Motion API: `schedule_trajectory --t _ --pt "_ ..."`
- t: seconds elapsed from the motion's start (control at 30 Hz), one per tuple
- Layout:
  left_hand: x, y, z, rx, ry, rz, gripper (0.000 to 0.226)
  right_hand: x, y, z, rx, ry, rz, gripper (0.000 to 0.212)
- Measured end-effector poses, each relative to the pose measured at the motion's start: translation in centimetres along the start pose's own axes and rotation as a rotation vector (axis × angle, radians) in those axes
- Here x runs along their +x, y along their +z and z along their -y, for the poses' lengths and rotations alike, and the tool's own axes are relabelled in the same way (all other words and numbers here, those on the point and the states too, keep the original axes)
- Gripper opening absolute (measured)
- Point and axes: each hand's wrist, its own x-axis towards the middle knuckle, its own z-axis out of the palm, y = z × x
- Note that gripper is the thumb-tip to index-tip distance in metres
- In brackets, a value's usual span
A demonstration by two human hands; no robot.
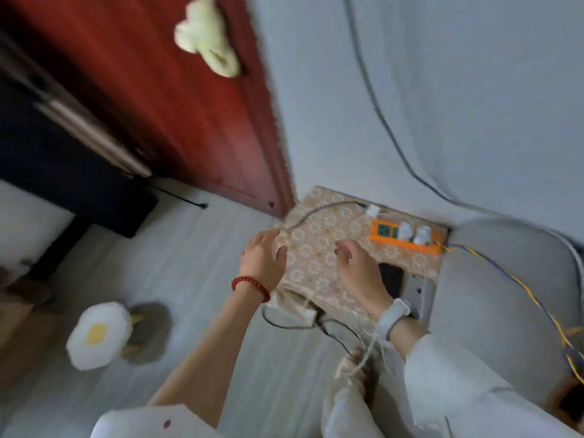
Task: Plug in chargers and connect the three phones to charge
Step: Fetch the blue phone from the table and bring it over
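An orange power strip (407, 240) lies at the far right of a small table with a floral cloth (313, 248). Two white chargers (414, 233) are plugged into it side by side. A third white plug (373, 210) with a dark cable (319, 211) lies just behind the strip. A dark phone (392, 278) rests on the table, partly hidden by my right hand (360, 270). My left hand (264, 259) hovers over the table's left edge, fingers spread, empty. My right hand's fingers are loosely curled; nothing shows in them. The view is motion-blurred.
A red-brown door (177, 99) stands at the left behind the table. A grey sofa arm (505, 295) is at the right, with a blue-yellow cord (521, 289) over it. A black cable (316, 327) hangs off the table's near edge. An egg-shaped cushion (99, 335) lies on the floor.
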Motion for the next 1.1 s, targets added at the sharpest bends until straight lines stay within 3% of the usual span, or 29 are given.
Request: schedule_trajectory --t 0.13,0.27,0.43,0.6,0.87,1.1 --pt "-7.5 -12.1 7.4 0.0 -0.037 -0.286 0.042 -4.8 7.0 11.4 -0.039 -0.239 0.074 0.027" --pt "-20.3 -22.7 17.9 -0.007 -0.17 -0.545 0.041 -13.9 16.9 21.2 -0.019 -0.465 0.17 0.023" --pt "-40.7 -30.8 30.8 -0.034 -0.489 -0.805 0.04 -28.1 32.1 29.6 -0.07 -0.692 0.517 0.021" --pt "-60.0 -33.6 39.2 -0.07 -0.8 -1.047 0.039 -43.3 46.0 34.0 -0.2 -0.878 0.91 0.021" --pt "-85.8 -29.5 47.3 -0.141 -1.338 -1.362 0.041 -67.9 66.1 34.0 -0.431 -1.312 1.404 0.023" --pt "-104.4 -33.5 59.0 -0.054 -1.601 -1.464 0.04 -89.0 83.6 35.0 -0.406 -1.555 1.644 0.024"
